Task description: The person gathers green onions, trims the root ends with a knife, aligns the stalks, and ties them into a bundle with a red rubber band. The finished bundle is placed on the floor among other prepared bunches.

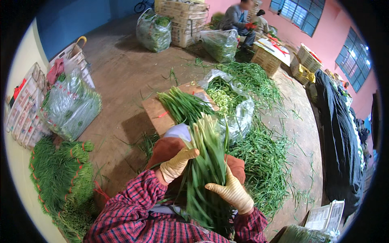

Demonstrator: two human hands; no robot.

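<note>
A thick bunch of garlic chives (208, 152), pale stem ends up and long green leaves hanging down, is held above my lap. My left hand (176, 165), in a cream glove, grips it from the left, its fingers hidden behind the leaves. From the right, my right hand (232, 189), gloved the same way, clasps it lower down with the thumb across the front. Beyond the bunch, more chives (185, 106) lie on a brown board (153, 114). Beside the board, an open clear plastic bag (244, 112) contains pale and green trimmings (222, 97).
Loose green leaves (264, 164) are heaped on the floor to the right. Tied bundles of chives (60, 173) are stacked at the left wall, near a filled plastic bag (73, 106) and crates (27, 109). Black sheeting (337, 136) covers a long pile. A seated person (235, 19) is at the back.
</note>
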